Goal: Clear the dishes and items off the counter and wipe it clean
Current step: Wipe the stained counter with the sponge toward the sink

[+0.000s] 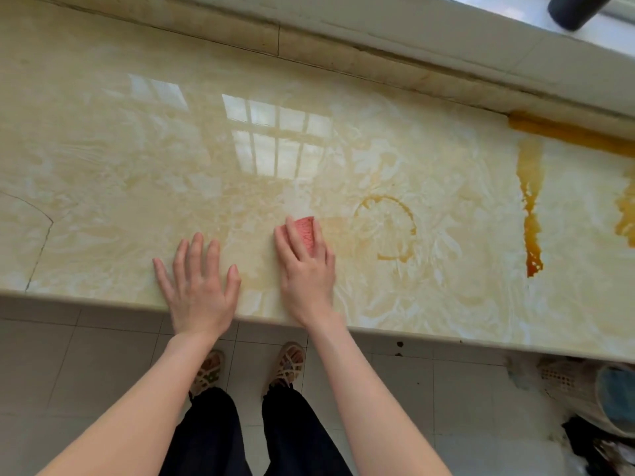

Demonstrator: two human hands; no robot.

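- The right hand (305,269) presses a pink sponge (305,231) onto the tabletop (120,166) near its front edge. The fingers lie nearly straight over the sponge, not curled round it.
- The left hand (197,286) rests flat just beside it, fingers spread and relaxed, holding nothing.
- Risk: the ring-shaped orange stain (414,230) just right of the sponge looks thin and may be dried on. A light pass would likely smear it rather than lift it.
- Risk: the long orange streak (530,207) farther right, and the orange pool along the back edge (567,132), look thicker and wet. One small sponge could soak through and drag colour across parts that look wiped.
- Risk: wiping toward the front edge could push liquid onto the floor (86,372) near the person's feet.
- Risk: the glossy surface looks wet, so the bracing left hand could slip.
- Containers: none shows on the tabletop.
- A pale lattice basket (563,379) sits on the floor at the lower right with something blue-green (618,396) inside; I cannot tell what it is.
- A dark cylinder (574,8) stands on the sill at the top right, its contents hidden.
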